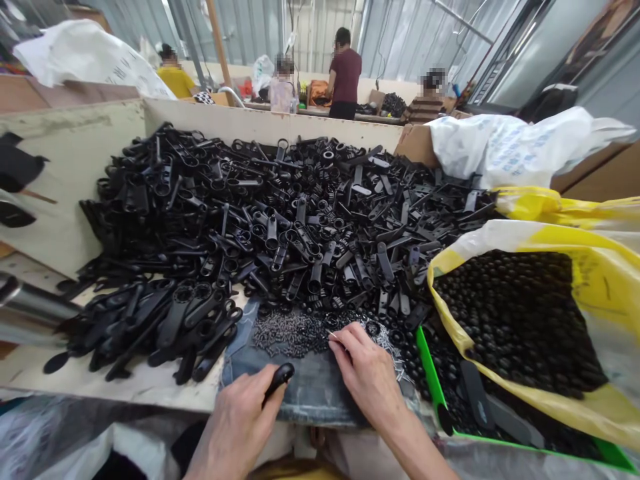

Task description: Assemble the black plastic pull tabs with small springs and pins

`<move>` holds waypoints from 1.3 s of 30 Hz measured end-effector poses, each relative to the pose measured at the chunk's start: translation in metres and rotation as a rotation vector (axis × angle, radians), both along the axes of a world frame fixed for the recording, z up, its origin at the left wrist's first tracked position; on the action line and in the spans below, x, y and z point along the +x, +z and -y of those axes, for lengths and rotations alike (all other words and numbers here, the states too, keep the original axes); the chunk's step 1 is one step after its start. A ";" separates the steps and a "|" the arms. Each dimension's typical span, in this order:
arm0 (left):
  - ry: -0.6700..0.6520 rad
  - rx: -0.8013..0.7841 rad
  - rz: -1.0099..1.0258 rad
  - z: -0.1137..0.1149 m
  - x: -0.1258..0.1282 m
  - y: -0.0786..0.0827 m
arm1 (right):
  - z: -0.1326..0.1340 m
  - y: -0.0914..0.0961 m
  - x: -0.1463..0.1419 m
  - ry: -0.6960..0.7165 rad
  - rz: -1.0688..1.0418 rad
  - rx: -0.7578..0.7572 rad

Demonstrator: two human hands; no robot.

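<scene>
My left hand [245, 423] is closed around a black plastic part [281, 380], whose rounded end sticks out past the thumb; the rest is hidden in the palm. Over the small metal pieces, my right hand [365, 367] pinches a thin, light pin-like piece [333, 335] between thumb and forefinger. Just beyond the fingers lies a heap of small screw-like pieces [285, 333], grey on the left and darker in the middle. Silvery pins [400, 363] lie to the right of this hand. Blue denim cloth [320, 393] covers the table under both hands.
A large heap of black plastic parts [280, 227] fills the walled table. Longer black handles [175, 320] are piled at left. At right, a yellow-and-white bag [607, 267] of black round pieces stands over a green tray [431, 380]. Several people work at the back.
</scene>
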State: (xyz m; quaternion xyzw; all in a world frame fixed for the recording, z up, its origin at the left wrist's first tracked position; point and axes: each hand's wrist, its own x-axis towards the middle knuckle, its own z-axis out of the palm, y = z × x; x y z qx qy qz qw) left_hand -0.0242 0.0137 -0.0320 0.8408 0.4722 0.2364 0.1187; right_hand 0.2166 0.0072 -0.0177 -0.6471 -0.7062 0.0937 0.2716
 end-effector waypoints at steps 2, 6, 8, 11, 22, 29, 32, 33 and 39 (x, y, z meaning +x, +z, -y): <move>0.007 -0.026 -0.007 0.002 -0.002 -0.002 | -0.005 -0.001 -0.008 0.038 0.054 -0.029; 0.016 -0.011 0.022 0.003 -0.003 0.000 | 0.002 0.001 -0.018 0.144 0.095 -0.095; 0.013 0.014 0.019 0.002 -0.001 0.003 | 0.010 0.003 -0.015 0.185 0.068 -0.115; -0.020 0.074 -0.008 0.001 0.003 0.006 | 0.021 0.008 -0.002 0.178 -0.025 -0.108; -0.088 0.094 -0.079 -0.002 0.000 0.006 | 0.028 0.009 0.006 0.099 -0.147 -0.130; 0.104 -0.262 0.147 0.003 0.001 0.008 | 0.023 0.000 -0.008 0.095 0.022 -0.047; 0.262 -0.559 0.504 0.002 0.005 0.015 | 0.023 -0.003 -0.011 0.099 0.029 -0.021; 0.292 -0.660 0.636 0.001 0.007 0.019 | 0.023 -0.002 -0.012 0.105 -0.010 -0.014; 0.380 -1.159 1.099 0.006 0.020 0.037 | 0.023 0.021 -0.025 0.126 -0.465 0.019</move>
